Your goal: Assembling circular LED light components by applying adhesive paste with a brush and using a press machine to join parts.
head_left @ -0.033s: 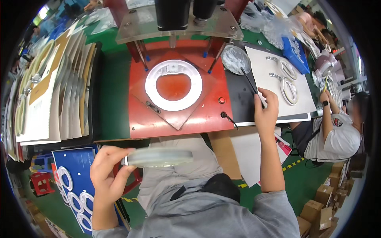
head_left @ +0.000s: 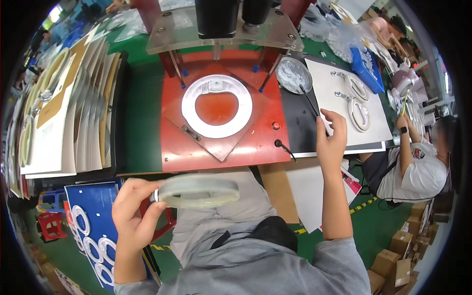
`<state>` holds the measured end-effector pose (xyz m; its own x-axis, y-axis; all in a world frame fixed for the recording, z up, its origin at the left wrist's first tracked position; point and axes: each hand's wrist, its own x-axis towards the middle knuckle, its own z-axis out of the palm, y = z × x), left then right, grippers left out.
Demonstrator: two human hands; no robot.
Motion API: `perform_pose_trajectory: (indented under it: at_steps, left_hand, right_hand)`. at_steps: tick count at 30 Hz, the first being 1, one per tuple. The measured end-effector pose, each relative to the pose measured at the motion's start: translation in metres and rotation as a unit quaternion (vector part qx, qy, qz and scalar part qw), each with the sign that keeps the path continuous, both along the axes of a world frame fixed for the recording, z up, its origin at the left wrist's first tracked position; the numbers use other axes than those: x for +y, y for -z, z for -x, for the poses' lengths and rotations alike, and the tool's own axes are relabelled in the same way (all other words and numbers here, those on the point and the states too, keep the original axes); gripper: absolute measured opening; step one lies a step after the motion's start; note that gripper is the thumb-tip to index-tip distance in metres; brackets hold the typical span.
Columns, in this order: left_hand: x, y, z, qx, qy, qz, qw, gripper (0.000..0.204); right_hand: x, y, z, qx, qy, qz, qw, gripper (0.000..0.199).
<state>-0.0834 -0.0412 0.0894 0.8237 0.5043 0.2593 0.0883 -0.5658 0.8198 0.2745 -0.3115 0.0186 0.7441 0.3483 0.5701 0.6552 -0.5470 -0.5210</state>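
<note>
My left hand [head_left: 132,212] holds a translucent pale ring [head_left: 197,191] flat, just in front of the bench edge above my lap. My right hand [head_left: 330,138] rests on the black mat [head_left: 300,129] and is shut on a thin black stick [head_left: 310,104], whose far end reaches a round metal dish [head_left: 293,74]. A white ring [head_left: 216,105] lies on a clear square plate in the middle of the red press base [head_left: 246,147], beneath the press head [head_left: 221,22]. A white board [head_left: 339,125] to the right carries two white ring parts [head_left: 358,101].
Stacked cards with rings [head_left: 64,118] fan out on the left. A blue sheet with white rings [head_left: 91,236] stands at lower left. Another person [head_left: 418,169] sits at the right. Cardboard boxes [head_left: 398,260] lie on the floor, and a blue tray [head_left: 366,69] sits at the back right.
</note>
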Motion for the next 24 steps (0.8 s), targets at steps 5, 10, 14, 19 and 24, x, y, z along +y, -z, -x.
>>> perform_pose_trajectory:
  at_steps: [5,10,14,19,24]
  left_hand:
    - [-0.005,0.006,-0.037,-0.069,-0.054,0.217,0.972,0.029]
    - [-0.007,0.016,-0.092,-0.132,-0.069,0.257,0.955,0.025]
    - [-0.009,0.018,-0.119,-0.176,-0.092,0.274,0.941,0.023]
    - [-0.006,0.024,-0.14,-0.168,-0.129,0.242,0.947,0.025]
    - [0.003,0.025,-0.146,-0.127,-0.146,0.082,0.978,0.019]
  right_hand:
    - [0.05,-0.057,0.063,-0.052,-0.151,-0.116,0.98,0.019]
    - [0.103,-0.086,0.119,-0.075,-0.377,-0.03,0.923,0.032]
    - [0.132,-0.083,0.123,-0.078,-0.347,0.057,0.933,0.032]
    - [0.143,-0.084,0.098,-0.076,-0.373,0.057,0.923,0.025]
    - [0.147,-0.094,0.067,-0.012,-0.378,0.14,0.915,0.019]
